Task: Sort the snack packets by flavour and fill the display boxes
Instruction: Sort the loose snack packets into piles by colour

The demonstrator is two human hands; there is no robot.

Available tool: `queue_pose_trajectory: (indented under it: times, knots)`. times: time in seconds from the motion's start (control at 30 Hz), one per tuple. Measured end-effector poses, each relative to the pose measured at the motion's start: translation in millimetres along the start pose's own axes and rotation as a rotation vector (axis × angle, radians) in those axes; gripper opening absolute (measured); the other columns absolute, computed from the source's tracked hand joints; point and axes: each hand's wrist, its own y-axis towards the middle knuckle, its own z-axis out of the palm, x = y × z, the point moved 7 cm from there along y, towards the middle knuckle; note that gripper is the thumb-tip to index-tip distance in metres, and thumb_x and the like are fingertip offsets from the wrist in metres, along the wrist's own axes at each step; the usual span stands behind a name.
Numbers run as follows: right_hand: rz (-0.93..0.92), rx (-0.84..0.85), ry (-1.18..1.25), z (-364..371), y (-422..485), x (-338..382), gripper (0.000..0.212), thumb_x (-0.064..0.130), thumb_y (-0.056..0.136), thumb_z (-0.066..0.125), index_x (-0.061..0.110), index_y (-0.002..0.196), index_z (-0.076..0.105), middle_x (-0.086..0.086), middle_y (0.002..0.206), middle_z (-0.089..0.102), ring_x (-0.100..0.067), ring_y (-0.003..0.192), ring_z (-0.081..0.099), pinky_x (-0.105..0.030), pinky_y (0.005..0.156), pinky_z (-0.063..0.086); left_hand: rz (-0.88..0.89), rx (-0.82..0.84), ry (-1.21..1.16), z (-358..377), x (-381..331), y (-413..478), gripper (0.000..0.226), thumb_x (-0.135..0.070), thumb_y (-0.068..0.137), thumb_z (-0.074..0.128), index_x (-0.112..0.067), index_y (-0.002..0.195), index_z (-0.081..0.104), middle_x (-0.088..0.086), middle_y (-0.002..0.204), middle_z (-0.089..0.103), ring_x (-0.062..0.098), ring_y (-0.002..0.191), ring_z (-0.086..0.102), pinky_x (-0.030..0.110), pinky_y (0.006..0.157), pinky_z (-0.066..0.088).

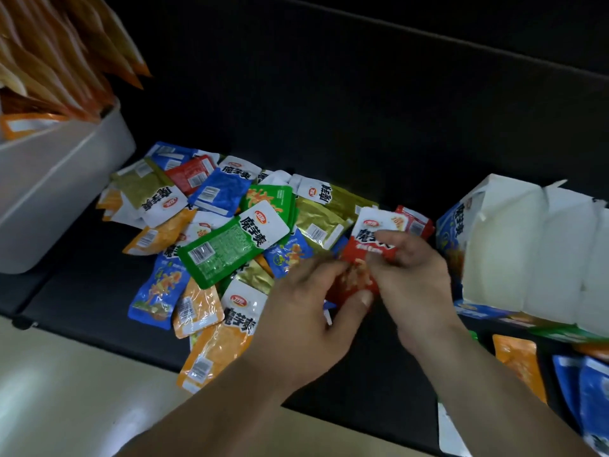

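Note:
A loose pile of snack packets [214, 232] in green, blue, orange, gold and red lies on the black table [329, 110]. Both hands hold one red packet [369, 239] at the pile's right edge. My left hand [309, 321] pinches its lower end with thumb and fingers. My right hand [412, 275] grips its upper right side, fingers curled over the white top. A second red packet [415, 222] lies just behind. An open white cardboard display box [527, 245] with blue print stands to the right.
A grey bin [59, 189] with tall orange packets [66, 51] stands at the left. More orange and blue packets [560, 380] lie at the lower right below the box. The table's front edge runs along a pale floor [82, 390].

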Motion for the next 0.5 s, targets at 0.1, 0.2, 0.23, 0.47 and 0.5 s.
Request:
queue_pose_trajectory:
  times: [0.1, 0.2, 0.23, 0.47, 0.5]
  knots:
    - [-0.133, -0.022, -0.288, -21.8, 16.5, 0.5, 0.029, 0.014, 0.097, 0.065, 0.033, 0.119, 0.066, 0.004, 0.115, 0.070, -0.012, 0.102, 0.068, -0.023, 0.076, 0.053, 0.004, 0.091, 0.520, 0.7, 34.3, -1.4, 0.057, -0.057, 0.084, 0.060, -0.021, 0.129, 0.064, 0.002, 0.140, 0.059, 0.030, 0.132, 0.053, 0.051, 0.112, 0.043]
    - [-0.190, 0.029, -0.611, -22.5, 25.1, -4.3, 0.045, 0.011, 0.094, 0.064, 0.026, 0.136, 0.062, -0.006, 0.153, 0.043, -0.026, 0.136, 0.046, -0.030, 0.104, 0.043, -0.026, 0.215, 0.650, 4.4, 53.1, -14.3, 0.078, -0.061, 0.079, 0.064, -0.020, 0.145, 0.051, 0.007, 0.156, 0.048, 0.036, 0.143, 0.045, 0.058, 0.121, 0.032]
    - [-0.205, 0.023, -0.681, -20.3, 23.0, -5.4, 0.053, 0.009, 0.092, 0.066, 0.026, 0.142, 0.058, -0.006, 0.163, 0.028, -0.031, 0.150, 0.029, -0.037, 0.118, 0.033, -0.014, 0.214, 0.642, 5.6, 53.1, -17.3, 0.080, -0.059, 0.080, 0.069, -0.020, 0.147, 0.049, 0.007, 0.157, 0.047, 0.035, 0.143, 0.047, 0.057, 0.121, 0.032]
    - [-0.355, 0.307, -0.716, 10.5, 2.9, -30.6, 0.052, 0.016, 0.098, 0.063, 0.021, 0.150, 0.054, -0.001, 0.162, 0.040, -0.018, 0.157, 0.020, -0.043, 0.128, 0.022, 0.070, 0.115, 0.661, -0.3, 43.3, -9.4, 0.056, -0.041, 0.081, 0.080, -0.019, 0.131, 0.065, 0.007, 0.143, 0.062, 0.033, 0.124, 0.063, 0.055, 0.113, 0.044]
    - [-0.332, 0.311, -0.707, 9.5, 3.1, -33.7, 0.051, 0.016, 0.100, 0.061, 0.020, 0.150, 0.054, -0.001, 0.159, 0.045, -0.017, 0.154, 0.027, -0.043, 0.127, 0.025, 0.097, 0.098, 0.669, 0.3, 41.9, -9.3, 0.049, -0.035, 0.084, 0.078, -0.018, 0.129, 0.067, 0.008, 0.141, 0.064, 0.034, 0.122, 0.065, 0.056, 0.112, 0.045]
